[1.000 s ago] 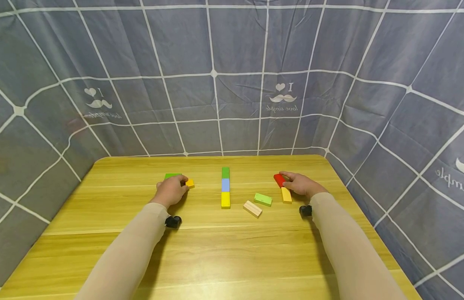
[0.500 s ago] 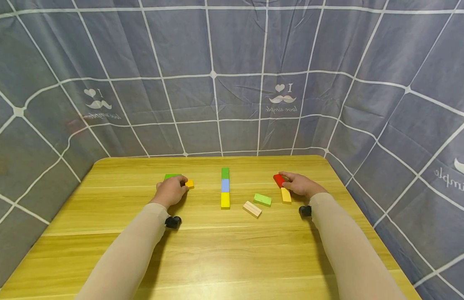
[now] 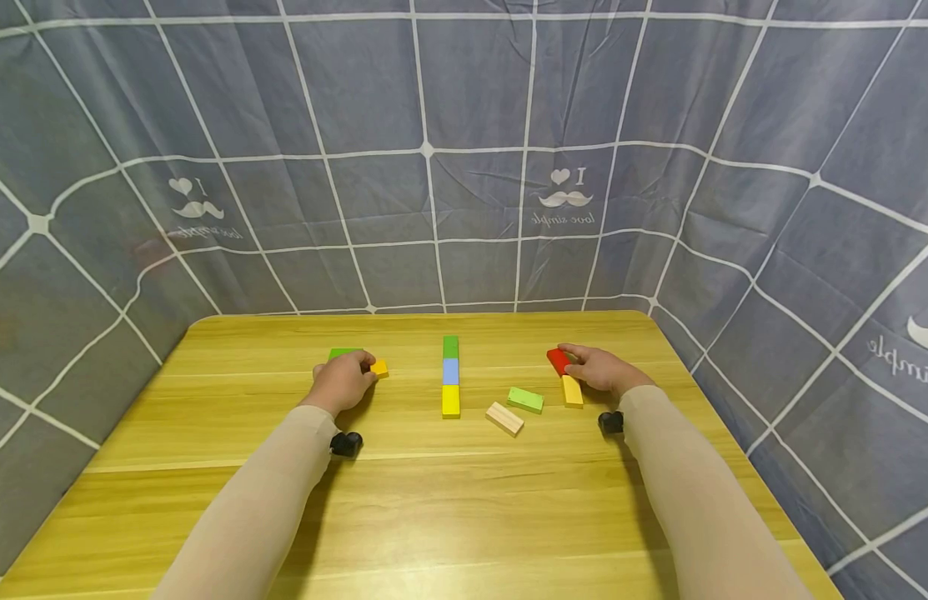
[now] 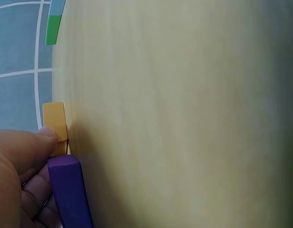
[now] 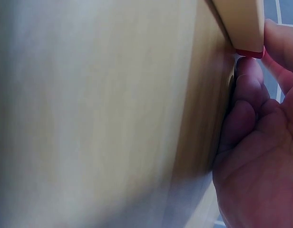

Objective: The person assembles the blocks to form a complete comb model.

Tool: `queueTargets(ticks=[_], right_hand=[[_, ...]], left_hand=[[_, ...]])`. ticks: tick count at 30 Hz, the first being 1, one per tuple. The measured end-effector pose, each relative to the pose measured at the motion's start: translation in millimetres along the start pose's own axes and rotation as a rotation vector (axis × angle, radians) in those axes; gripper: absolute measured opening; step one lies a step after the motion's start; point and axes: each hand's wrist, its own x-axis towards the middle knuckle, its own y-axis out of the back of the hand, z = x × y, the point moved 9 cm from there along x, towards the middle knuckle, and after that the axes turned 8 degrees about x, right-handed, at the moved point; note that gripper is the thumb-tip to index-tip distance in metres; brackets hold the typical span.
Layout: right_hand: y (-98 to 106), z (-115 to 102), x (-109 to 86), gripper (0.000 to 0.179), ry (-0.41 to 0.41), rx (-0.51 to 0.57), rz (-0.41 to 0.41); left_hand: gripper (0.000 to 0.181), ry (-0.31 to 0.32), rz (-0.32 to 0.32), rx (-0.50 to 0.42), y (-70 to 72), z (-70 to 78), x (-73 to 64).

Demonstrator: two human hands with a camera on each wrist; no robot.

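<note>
On the left of the table, my left hand pinches a small orange block, the thumb lying against it in the left wrist view. A purple block sits just below that block there; the hand hides it in the head view. Beyond the knuckles, part of a green block shows. Over on the right, my right hand holds a red block between thumb and index finger. A light orange block meets the red one's near end, and it covers most of the red in the right wrist view.
Between the hands, a green, a blue and a yellow block form a straight row. Right of it lie a light green block and a plain wooden block. A grey checked curtain hangs behind the wooden table.
</note>
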Motion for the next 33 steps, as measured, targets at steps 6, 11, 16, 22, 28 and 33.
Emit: queueTargets(ticks=[6, 11, 16, 22, 28, 33], right_hand=[[-0.2, -0.9, -0.2, 0.064, 0.003, 0.01, -0.002], [-0.3, -0.8, -0.6, 0.064, 0.003, 0.014, -0.005], [0.1, 0.4, 0.1, 0.064, 0.0, 0.013, -0.001], [0.1, 2.6, 0.7, 0.064, -0.013, 0.014, 0.003], [-0.3, 4.5, 1.3, 0.064, -0.024, 0.012, 0.006], [-0.5, 5.6, 2.8, 0.065, -0.018, 0.006, 0.007]], left_hand=[[0.035, 0.0, 0.002, -0.005, 0.5, 0.2, -0.3], [0.036, -0.006, 0.004, -0.001, 0.5, 0.2, 0.0], [0.035, -0.009, 0.01, -0.002, 0.1, -0.5, -0.1], [0.036, -0.012, 0.022, -0.003, 1.6, -0.5, -0.6], [0.036, -0.012, 0.036, -0.008, 4.0, 1.3, -2.4], [0.037, -0.014, 0.05, -0.022, 3.9, 0.4, -2.1]])
